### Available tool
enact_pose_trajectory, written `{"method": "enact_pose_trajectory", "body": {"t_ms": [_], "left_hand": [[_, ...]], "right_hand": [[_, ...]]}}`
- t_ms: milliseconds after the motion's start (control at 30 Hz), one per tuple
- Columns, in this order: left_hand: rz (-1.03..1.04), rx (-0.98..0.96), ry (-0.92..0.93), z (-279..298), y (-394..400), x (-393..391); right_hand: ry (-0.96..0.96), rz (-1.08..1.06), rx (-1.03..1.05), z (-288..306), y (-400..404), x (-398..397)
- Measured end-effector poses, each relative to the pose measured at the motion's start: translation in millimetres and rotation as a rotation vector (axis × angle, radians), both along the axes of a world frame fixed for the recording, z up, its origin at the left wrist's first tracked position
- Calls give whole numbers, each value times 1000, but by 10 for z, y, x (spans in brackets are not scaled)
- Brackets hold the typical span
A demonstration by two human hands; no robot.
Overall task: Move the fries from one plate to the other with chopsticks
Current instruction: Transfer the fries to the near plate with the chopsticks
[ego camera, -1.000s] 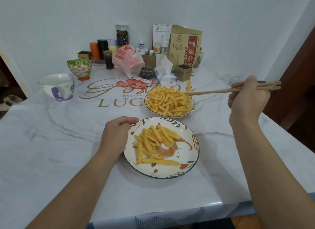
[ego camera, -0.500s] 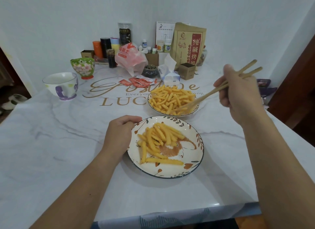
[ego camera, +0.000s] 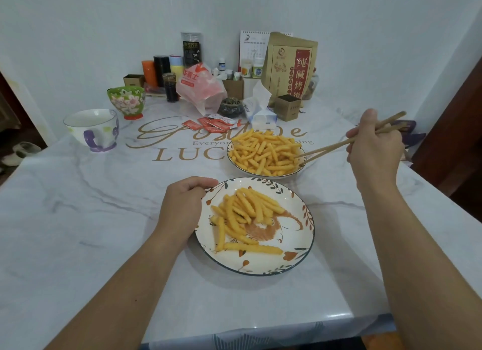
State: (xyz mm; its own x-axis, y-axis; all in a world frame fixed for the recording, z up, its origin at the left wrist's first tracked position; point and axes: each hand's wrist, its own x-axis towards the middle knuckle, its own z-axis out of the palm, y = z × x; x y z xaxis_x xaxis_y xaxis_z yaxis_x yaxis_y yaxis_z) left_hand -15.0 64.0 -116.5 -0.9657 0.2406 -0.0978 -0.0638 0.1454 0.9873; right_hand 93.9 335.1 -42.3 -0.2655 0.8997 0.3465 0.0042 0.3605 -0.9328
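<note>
A far plate point(ego camera: 302, 170) is heaped with crinkle fries point(ego camera: 263, 151). Closer to me, a leaf-patterned plate point(ego camera: 292, 261) carries a smaller pile of fries point(ego camera: 245, 214). My left hand point(ego camera: 180, 209) grips that near plate's left rim, thumb on the edge. My right hand point(ego camera: 373, 149) holds wooden chopsticks point(ego camera: 336, 147) to the right of the far plate. Their tips are slightly apart and rest among the fries at the far plate's right side. No fry is lifted.
A white mug with a purple handle point(ego camera: 91, 129) and a green flowered bowl point(ego camera: 126, 102) stand at the left. Sauce packets point(ego camera: 208, 123), a tissue pack point(ego camera: 260, 112), a red-and-white plastic bag point(ego camera: 200, 86), boxes and bottles crowd the back by the wall. The table's right edge runs beside my right arm.
A second ago the chopsticks held one fry above the far plate. My right hand has since tilted them down, and their tips now sit in that plate's pile. My left hand stayed put.
</note>
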Motion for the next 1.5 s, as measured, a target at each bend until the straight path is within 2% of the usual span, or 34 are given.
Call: {"method": "enact_pose_trajectory", "body": {"t_ms": [133, 467, 533, 633, 733, 867, 967, 1067, 1167, 1500], "left_hand": [[3, -6, 2, 11, 0, 6], [11, -19, 11, -4, 4, -6], [13, -18, 10, -4, 5, -4], [14, -21, 11, -2, 14, -4], [18, -25, 22, -3, 13, 1], [15, -24, 16, -7, 3, -2], [12, -25, 13, -9, 5, -5], [13, -29, 17, -10, 7, -7], [13, -33, 6, -7, 6, -9], [12, -41, 10, 17, 3, -3]], "right_hand": [[-20, 16, -73, -70, 80, -86], [222, -39, -156, -46, 167, 90], [296, 12, -204, 4, 99, 155], [353, 244, -274, 31, -98, 203], [231, 523, -206, -18, -263, 215], [90, 657, -77, 5, -367, 231], [128, 616, -85, 61, -345, 221], [224, 433, -134, 123, -288, 194], [175, 315, -65, 101, -220, 165], [-68, 429, 149, -28, -94, -8]]}}
